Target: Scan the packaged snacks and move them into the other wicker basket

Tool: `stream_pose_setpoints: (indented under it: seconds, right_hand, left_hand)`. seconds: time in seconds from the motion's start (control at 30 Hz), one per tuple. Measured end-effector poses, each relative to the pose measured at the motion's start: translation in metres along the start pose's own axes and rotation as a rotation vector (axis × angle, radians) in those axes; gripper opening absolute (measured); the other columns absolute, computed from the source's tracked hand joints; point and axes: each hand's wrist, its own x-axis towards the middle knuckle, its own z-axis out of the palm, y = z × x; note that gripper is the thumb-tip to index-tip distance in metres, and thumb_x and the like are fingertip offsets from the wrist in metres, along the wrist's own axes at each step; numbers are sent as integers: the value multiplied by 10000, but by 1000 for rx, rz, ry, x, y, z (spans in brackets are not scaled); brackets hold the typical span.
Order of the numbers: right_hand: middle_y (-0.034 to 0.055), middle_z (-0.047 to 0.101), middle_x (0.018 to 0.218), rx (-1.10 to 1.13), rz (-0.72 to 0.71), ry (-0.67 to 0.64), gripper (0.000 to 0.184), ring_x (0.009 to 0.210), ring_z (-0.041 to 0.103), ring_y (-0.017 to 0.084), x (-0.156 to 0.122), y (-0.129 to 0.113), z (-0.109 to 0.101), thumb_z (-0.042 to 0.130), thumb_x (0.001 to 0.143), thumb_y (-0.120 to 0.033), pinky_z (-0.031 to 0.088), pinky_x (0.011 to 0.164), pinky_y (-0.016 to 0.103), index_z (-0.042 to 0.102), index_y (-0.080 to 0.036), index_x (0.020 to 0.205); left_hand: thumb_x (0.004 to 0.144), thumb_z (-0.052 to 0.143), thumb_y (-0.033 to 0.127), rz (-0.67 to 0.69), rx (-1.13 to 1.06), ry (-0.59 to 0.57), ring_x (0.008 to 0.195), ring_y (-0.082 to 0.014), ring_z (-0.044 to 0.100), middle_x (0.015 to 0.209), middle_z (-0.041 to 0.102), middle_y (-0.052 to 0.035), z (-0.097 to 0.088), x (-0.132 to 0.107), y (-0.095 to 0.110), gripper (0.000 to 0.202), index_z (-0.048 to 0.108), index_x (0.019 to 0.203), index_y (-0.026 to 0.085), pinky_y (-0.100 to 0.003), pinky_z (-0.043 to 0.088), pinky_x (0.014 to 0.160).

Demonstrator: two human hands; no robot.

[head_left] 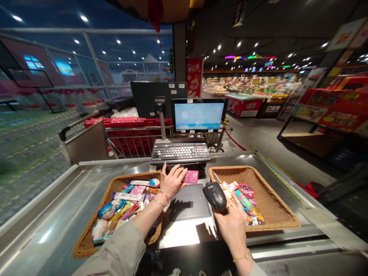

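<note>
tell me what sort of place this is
A supermarket checkout, it seems: a till screen and keyboard stand behind the steel counter, the right hand holds a barcode scanner, the left hand a pink packet, and stocked shelves fill the background.

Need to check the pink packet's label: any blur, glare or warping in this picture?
Head view: left hand, pink packet and scanner are sharp and evenly lit, though the packet's print is too small to read. Head view: hands cast soft shadows on the dark pad; the steel counter shows glare. Head view: the left edge is smeared and straight lines bow outward.
</note>
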Motion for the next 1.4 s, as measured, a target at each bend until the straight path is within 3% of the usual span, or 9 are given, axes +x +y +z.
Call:
stream_pose_setpoints:
  seconds: [0.27, 0.5, 1.03, 1.17, 1.27, 1.4]
  right_hand:
    - [111, 653, 1238, -87, 55, 56, 408, 1266, 475, 333, -3, 22, -10, 595, 796, -447, 373, 985, 515, 682, -207, 1113]
    - [94, 660, 1225, -75, 83, 136, 428, 1278, 472, 298, -2, 37, -23, 593, 810, -480, 364, 1033, 474, 673, -218, 1139]
    - [136, 686, 1159, -180, 192, 241, 547, 1233, 513, 339, -11, 70, -49, 550, 801, -621, 386, 990, 490, 691, -164, 1067]
    - [132, 695, 1133, -190, 190, 262, 567, 1243, 507, 333, -11, 72, -56, 552, 796, -638, 404, 982, 481, 687, -169, 1084]
    - [133, 700, 1115, -191, 187, 268, 541, 1240, 509, 330, -11, 75, -60, 548, 809, -607, 410, 984, 478, 688, -156, 1074]
    - [148, 693, 1128, -211, 204, 279, 532, 1236, 511, 337, -12, 79, -62, 562, 801, -574, 406, 988, 486, 686, -134, 1073]
  left_hand:
    - [854, 629, 441, 50, -31, 54, 1169, -277, 599, 1148, 713, -75, 8, 23, 21, 471, 581, 1292, 272, -597, -41, 1181]
    - [859, 612, 491, 104, -81, 78, 1173, -268, 598, 1170, 708, -68, 21, 40, 37, 487, 574, 1296, 280, -574, -69, 1184]
    - [895, 582, 440, 272, -178, 79, 1251, -241, 545, 1295, 648, -48, 55, 67, 75, 486, 508, 1359, 315, -585, -54, 1194]
    - [931, 538, 321, 363, -189, 51, 1349, -255, 452, 1394, 569, -41, 63, 74, 87, 471, 467, 1396, 311, -603, 98, 1198]
    - [943, 456, 151, 449, -200, 50, 1450, -255, 278, 1471, 483, -68, 68, 79, 93, 484, 440, 1422, 216, -507, 286, 1178]
    - [939, 392, 89, 432, -192, 63, 1472, -249, 201, 1501, 438, -79, 70, 82, 97, 519, 397, 1449, 189, -512, 301, 1174]
